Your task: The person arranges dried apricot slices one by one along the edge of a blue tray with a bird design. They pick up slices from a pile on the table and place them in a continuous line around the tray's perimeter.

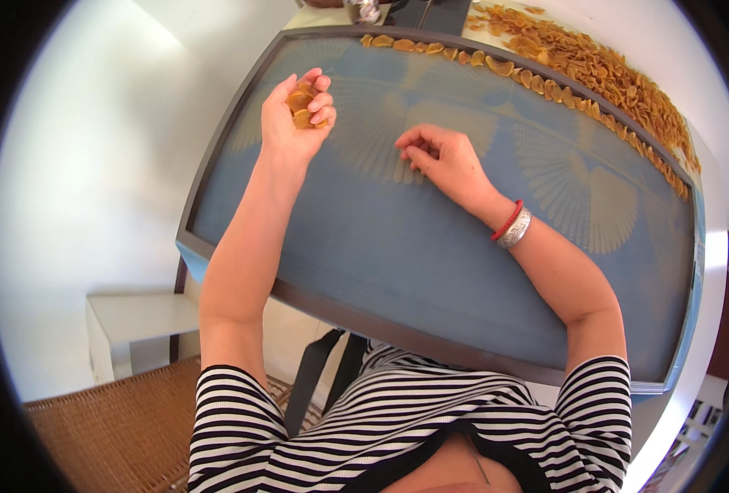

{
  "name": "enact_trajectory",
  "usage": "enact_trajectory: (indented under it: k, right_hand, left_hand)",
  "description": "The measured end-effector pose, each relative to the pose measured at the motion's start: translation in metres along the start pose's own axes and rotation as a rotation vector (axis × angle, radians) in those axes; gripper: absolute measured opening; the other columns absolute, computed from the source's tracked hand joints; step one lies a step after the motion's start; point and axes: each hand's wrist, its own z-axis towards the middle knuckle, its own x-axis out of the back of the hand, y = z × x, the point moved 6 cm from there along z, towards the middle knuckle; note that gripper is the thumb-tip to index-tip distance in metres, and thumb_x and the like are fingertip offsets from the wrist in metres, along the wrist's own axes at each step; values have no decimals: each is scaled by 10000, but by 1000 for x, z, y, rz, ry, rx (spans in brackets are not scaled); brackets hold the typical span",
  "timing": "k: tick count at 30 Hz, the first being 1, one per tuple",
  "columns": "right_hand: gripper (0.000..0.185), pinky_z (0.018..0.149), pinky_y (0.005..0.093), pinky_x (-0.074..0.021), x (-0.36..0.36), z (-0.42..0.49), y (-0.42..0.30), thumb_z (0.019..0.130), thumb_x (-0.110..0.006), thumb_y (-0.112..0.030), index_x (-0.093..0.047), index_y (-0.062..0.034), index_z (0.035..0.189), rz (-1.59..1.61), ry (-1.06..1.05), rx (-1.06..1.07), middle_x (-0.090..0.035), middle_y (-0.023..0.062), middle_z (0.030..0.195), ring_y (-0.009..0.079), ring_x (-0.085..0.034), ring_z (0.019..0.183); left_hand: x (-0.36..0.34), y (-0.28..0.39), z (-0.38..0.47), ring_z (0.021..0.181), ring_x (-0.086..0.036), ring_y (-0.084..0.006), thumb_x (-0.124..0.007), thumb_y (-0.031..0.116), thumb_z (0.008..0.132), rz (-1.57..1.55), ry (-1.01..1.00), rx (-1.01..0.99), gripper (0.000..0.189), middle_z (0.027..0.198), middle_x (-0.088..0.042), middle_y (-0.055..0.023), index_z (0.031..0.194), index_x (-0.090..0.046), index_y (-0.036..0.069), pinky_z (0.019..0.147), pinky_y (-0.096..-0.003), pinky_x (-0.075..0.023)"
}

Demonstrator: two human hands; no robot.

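Observation:
Several thin amber dried slices (303, 106) lie in the cupped palm of my left hand (293, 117), its fingers curled over them. This hand is raised above the left part of a dark-framed tabletop or screen with a blue, fan-patterned surface (364, 246). My right hand (441, 160) hovers over the middle of the surface. Its fingers are bunched against the thumb, and no slice shows between them. Along the far inner edge of the frame runs a row of similar slices (500, 66), set side by side and curving down the right side.
Beyond the far rim, a large heap of dried slices (592, 68) spreads over a pale surface. A shiny crumpled object (367, 11) stands at the top. To the left are a white wall (93, 154), a small grey-white stand (142, 314) and a woven brown seat (124, 425).

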Motion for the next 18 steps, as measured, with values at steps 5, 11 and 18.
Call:
enact_trajectory:
  k: [5, 11, 18]
  right_hand:
    - [136, 688, 269, -538, -14, -5, -19, 896, -645, -64, -668, -2, 1015, 28, -142, 19, -695, 50, 817, 109, -655, 727]
    - [156, 656, 259, -522, -49, -19, -60, 878, -711, -70, -602, 0, 966, 207, -182, 24, -659, 42, 791, 99, -631, 712]
    - [185, 609, 250, -492, -46, -19, -54, 866, -735, -67, -578, -13, 948, 157, -117, 54, -621, 29, 737, 83, -567, 643]
  left_hand:
    - [-8, -26, -56, 703, -440, -172, -339, 190, 1029, -288, -85, -12, 323, 1050, -559, -148, 1132, -532, -47, 580, -285, -352]
    - [-8, -52, -83, 1047, -509, -301, -268, 243, 1047, -395, -170, -61, 450, 1369, -491, -231, 1329, -448, -56, 890, -393, -450]
    - [-26, -58, -91, 1440, -314, -382, -240, 274, 1048, -420, -203, -56, 530, 1539, -342, -231, 1469, -328, -36, 1196, -493, -258]
